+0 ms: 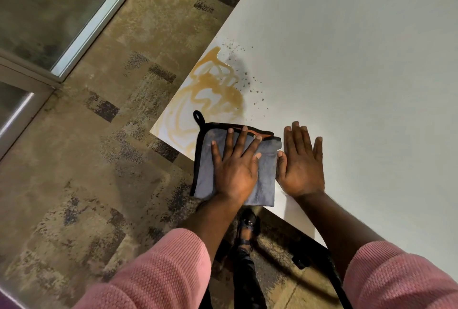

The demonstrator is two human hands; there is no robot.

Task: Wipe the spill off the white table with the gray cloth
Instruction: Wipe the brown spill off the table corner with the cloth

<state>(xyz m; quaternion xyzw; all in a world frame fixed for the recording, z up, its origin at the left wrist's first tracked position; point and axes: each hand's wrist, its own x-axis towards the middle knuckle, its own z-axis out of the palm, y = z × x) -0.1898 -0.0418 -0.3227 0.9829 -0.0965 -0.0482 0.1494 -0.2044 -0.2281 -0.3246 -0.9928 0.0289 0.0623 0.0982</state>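
Two pink knit sleeves (pixel 158 274) fill the bottom of the frame. The left hand (pixel 234 165) presses flat, fingers spread, on the folded gray black-edged cloth (pixel 264 172) at the white tabletop (pixel 359 73) corner, mid-frame. The right hand (pixel 301 162) lies open just beside it. Above the cloth spreads the brown liquid spill (pixel 213 88) with dark specks (pixel 250 80).
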